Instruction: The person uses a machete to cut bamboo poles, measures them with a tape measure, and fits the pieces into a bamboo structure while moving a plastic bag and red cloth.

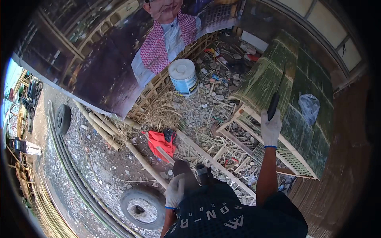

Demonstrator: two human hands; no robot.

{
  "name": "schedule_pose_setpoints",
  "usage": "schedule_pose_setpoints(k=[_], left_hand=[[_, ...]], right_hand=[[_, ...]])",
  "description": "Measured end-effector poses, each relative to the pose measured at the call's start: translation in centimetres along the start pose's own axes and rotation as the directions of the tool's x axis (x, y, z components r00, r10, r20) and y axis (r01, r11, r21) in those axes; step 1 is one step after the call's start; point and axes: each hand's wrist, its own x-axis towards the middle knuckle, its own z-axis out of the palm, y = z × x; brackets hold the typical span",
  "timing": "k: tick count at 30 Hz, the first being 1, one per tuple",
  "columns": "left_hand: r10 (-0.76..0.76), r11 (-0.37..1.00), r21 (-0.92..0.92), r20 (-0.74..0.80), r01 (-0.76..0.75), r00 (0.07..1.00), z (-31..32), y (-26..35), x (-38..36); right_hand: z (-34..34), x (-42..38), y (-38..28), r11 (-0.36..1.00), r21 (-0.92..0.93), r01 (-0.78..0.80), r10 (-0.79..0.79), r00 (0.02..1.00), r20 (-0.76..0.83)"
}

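Note:
My right hand [271,129], in a white knit glove, is closed round the black handle of a long-bladed knife [273,105]. Its narrow dark blade points away from me, over the green split-bamboo surface [270,67] of a bamboo bench. A crumpled clear plastic bag [309,108] lies on that surface, right of the knife. Down by my leg, my gloved left hand [174,193] rests against the thigh with its fingers laid along it and no tool showing.
A white and blue bucket [183,76] stands on rubble beside a large printed banner [107,51]. Ahead of my legs are a red cloth [162,144] and bamboo offcuts. A tyre [143,207] lies left of me, near long bamboo poles [81,182]. At far left is another person [25,146].

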Motion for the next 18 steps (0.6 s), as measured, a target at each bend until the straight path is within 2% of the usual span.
schedule_pose_setpoints(k=[5,8,9,11,15,16,17,18], left_hand=[[0.086,0.996,0.012,0.108,-0.087,0.99,-2.2,0.5,8.7],[0.035,0.998,0.046,0.165,-0.043,0.986,-3.0,0.4,15.8],[0.037,0.998,-0.051,0.162,-0.029,0.986,-2.6,-0.9,18.4],[0.042,0.999,-0.015,0.221,-0.039,0.974,-3.1,0.0,23.7],[0.036,0.999,0.004,0.321,-0.039,0.946,-6.7,2.9,36.9],[0.038,0.999,0.006,0.341,-0.043,0.939,-7.0,3.5,39.7],[0.093,0.996,-0.035,0.297,-0.087,0.95,-7.1,2.0,41.9],[0.065,0.998,-0.003,0.324,-0.067,0.944,-7.7,1.3,43.9]], right_hand=[[1.4,1.6,-0.2,0.988,-0.047,-0.148,0.145,0.988,-0.058],[3.2,2.4,-0.7,0.985,-0.086,-0.15,0.137,0.98,-0.142],[3.9,3.0,-1.0,0.983,-0.107,-0.148,0.127,0.976,-0.179],[5.4,4.0,-1.6,0.974,-0.159,-0.163,0.121,0.962,-0.245],[10.4,8.5,-5.0,0.886,-0.174,-0.43,0.367,0.879,-0.303],[11.9,9.2,-5.4,0.877,-0.175,-0.447,0.374,0.865,-0.334],[13.2,9.7,-5.2,0.866,-0.179,-0.467,0.38,0.847,-0.371],[14.0,10.1,-5.1,0.852,-0.188,-0.488,0.384,0.828,-0.408]])
